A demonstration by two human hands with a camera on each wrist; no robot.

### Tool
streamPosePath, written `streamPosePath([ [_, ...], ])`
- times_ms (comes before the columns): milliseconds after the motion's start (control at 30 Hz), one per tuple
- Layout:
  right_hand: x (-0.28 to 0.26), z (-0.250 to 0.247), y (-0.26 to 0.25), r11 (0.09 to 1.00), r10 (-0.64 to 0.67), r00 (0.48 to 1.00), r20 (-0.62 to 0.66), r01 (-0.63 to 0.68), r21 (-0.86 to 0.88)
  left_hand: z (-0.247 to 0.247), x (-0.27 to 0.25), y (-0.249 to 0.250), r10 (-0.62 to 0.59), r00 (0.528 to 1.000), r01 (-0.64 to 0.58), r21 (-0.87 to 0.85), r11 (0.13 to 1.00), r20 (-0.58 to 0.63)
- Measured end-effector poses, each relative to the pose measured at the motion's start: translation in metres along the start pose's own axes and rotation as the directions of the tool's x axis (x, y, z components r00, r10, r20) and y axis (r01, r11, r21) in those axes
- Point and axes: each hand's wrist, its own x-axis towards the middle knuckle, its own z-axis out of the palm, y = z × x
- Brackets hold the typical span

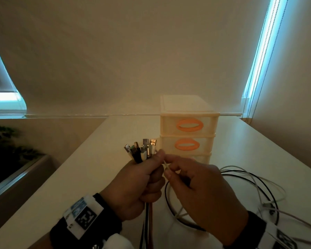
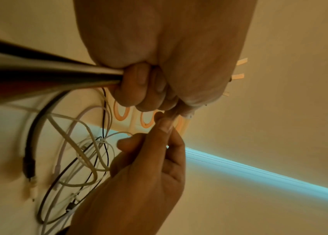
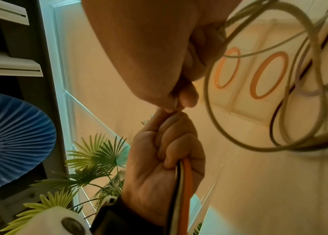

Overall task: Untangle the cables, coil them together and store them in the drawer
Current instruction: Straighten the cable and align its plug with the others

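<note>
Cables (image 1: 255, 184): white, black, one orange; plug ends (image 1: 141, 150) bunched and standing up out of the left hand; loose lengths lie in overlapping loops on the worktop at right, some trailing down below the fist.
Left hand (image 1: 138, 184): clenched round the cable bundle, raised above the worktop, in front of the drawer unit.
Right hand (image 1: 196, 191): thumb and forefinger pinch one thin pale cable (image 1: 166, 165) just beside the left thumb; other fingers curled.
Drawer unit (image 1: 187, 126): cream plastic, stacked drawers with orange oval handles (image 1: 189, 125); drawers in view closed; stands on the worktop toward its far edge, touching no cable that can be seen.
Worktop (image 1: 79, 168): pale, smooth.
Room: dim, warm light. Cream roller blind (image 1: 133, 51) behind the worktop; bluish daylight at its edges; bead chain (image 1: 262, 51) hanging at right. Green plants (image 1: 7, 144) at left, below worktop level. Blue pleated disc (image 3: 12, 139), seen from the right wrist, on dark shelving.
</note>
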Motion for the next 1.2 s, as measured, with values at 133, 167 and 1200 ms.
streamPosePath([
  [133, -0.002, -0.003, 0.001, 0.999, 0.029, 0.987, 0.156, -0.031, 0.015, -0.002, 0.001, 0.001, -0.027, 1.000, 0.027, -0.008, 1.000, -0.003],
  [167, -0.002, -0.003, 0.002, 0.999, 0.029, 0.984, 0.176, -0.032, 0.017, -0.003, 0.002, 0.001, -0.029, 1.000, 0.029, -0.006, 1.000, -0.005],
  [1200, 0.006, -0.021, 0.012, 0.859, 0.319, 0.767, 0.556, -0.482, 0.172, -0.035, 0.013, 0.013, 0.185, 0.976, -0.192, -0.058, 0.980, -0.118],
])
